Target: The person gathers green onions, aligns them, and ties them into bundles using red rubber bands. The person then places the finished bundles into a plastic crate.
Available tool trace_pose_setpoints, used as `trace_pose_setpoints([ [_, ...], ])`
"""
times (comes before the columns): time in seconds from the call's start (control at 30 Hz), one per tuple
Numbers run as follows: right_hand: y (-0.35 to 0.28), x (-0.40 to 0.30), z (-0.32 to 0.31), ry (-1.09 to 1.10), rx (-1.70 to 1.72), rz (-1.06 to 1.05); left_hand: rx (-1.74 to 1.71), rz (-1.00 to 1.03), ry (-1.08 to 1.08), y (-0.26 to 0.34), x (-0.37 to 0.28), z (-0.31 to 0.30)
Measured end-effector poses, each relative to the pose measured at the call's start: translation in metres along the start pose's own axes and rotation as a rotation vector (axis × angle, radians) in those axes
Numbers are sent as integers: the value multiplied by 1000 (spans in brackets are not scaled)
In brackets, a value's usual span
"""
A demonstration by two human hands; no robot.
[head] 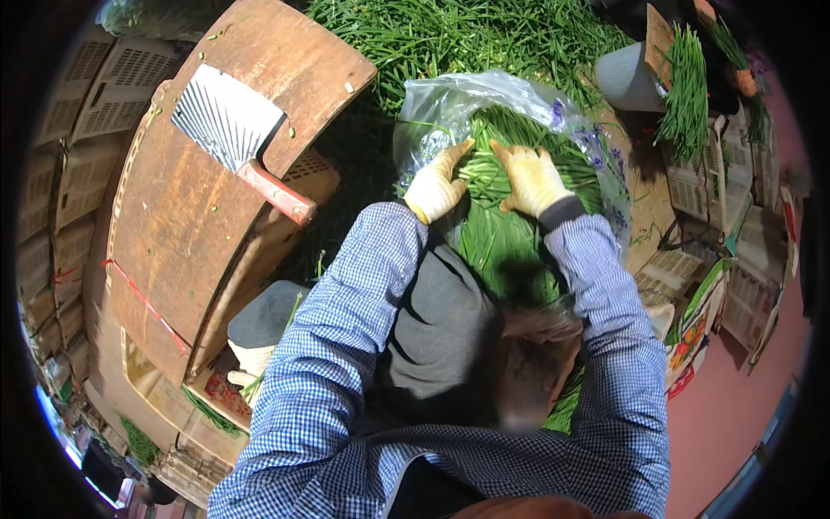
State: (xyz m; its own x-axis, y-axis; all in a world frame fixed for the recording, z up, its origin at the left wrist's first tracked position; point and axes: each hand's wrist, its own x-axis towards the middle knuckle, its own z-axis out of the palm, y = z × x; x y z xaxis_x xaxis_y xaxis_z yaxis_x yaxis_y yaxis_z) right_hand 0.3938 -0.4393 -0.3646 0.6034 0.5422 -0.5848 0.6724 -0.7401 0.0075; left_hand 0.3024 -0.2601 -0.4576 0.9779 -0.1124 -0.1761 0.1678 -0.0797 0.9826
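My left hand (439, 183), in a pale work glove with yellowed fingertips, rests on long green leaves that look like garlic chives (496, 224). On the right side of the same pile, my right hand (528, 176), gloved alike, lies with its fingers spread. The chives fill a clear plastic bag (447, 97) with purple print, its mouth wide and its rim standing around them. Neither hand appears closed around anything. To the left, a cleaver (227, 117) with a red handle lies on a worn wooden board (194, 201), its handle jutting past the board's edge.
Loose chives (467, 32) are heaped behind the bag. At the upper right stand a pale bucket (626, 78) and a co-worker's gloved hand (746, 82) beside bunched chives (687, 91). Plastic crates (687, 188) lie at right; more are stacked at far left. Another person's gloved hand (246, 376) shows lower left.
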Motion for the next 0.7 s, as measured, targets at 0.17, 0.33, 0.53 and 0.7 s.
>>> trace_pose_setpoints([
  [0.17, -7, -1, 6, 5, -10, 33, -404, -18, 73, -32, 5, 11],
  [0.33, -19, -14, 10, 64, -72, 55, -493, -86, 24, -30, 5, 10],
  [0.53, 11, 4, 0, 6, 129, -23, -741, -217, 122, -8, 1, -11],
  [0.7, 49, -20, -18, 126, 1018, 78, -748, -302, 230, 16, -3, -21],
])
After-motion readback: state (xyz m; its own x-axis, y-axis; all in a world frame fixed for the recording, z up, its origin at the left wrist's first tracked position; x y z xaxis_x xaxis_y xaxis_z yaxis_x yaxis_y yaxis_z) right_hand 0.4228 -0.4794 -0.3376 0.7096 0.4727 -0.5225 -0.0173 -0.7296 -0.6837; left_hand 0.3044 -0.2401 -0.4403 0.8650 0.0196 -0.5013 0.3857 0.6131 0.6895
